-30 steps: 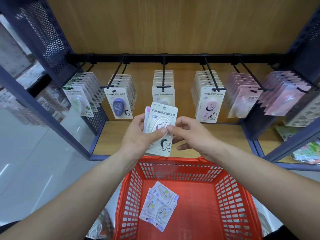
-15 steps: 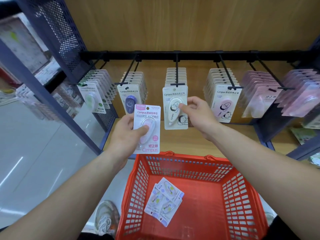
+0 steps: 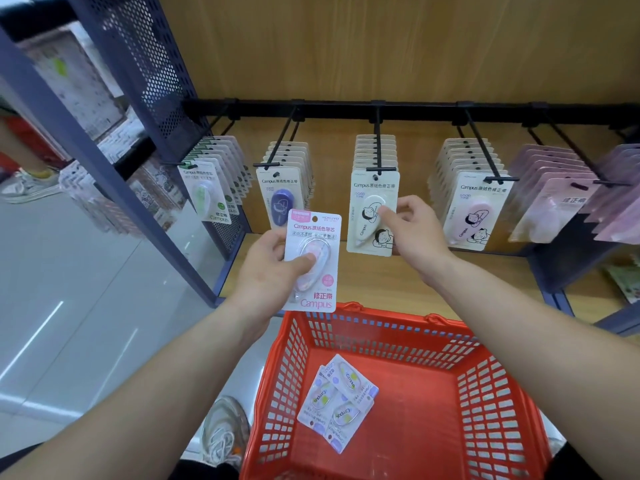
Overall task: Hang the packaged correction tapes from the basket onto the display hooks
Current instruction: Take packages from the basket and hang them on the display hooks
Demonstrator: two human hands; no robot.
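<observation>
My left hand (image 3: 268, 271) grips a pink-topped correction tape pack (image 3: 311, 261) upright, thumb on its blister, in front of the shelf. My right hand (image 3: 414, 230) pinches the right side of a cream correction tape pack (image 3: 372, 209) that hangs at the front of the centre display hook (image 3: 379, 147). Below, the red basket (image 3: 485, 393) holds three packs (image 3: 337, 401) lying overlapped on its floor at the left.
Other hooks on the black rail (image 3: 415, 110) carry full rows: green packs (image 3: 207, 192), purple packs (image 3: 280, 199), pink-cream packs (image 3: 474, 209) and pale pink packs (image 3: 554, 202). A wooden shelf board (image 3: 381, 271) lies beneath. A blue perforated panel (image 3: 149, 64) stands at left.
My hands parted: the right carried the cream pack up onto the centre hook and keeps hold of it, while the left stays holding the pink-topped pack lower left.
</observation>
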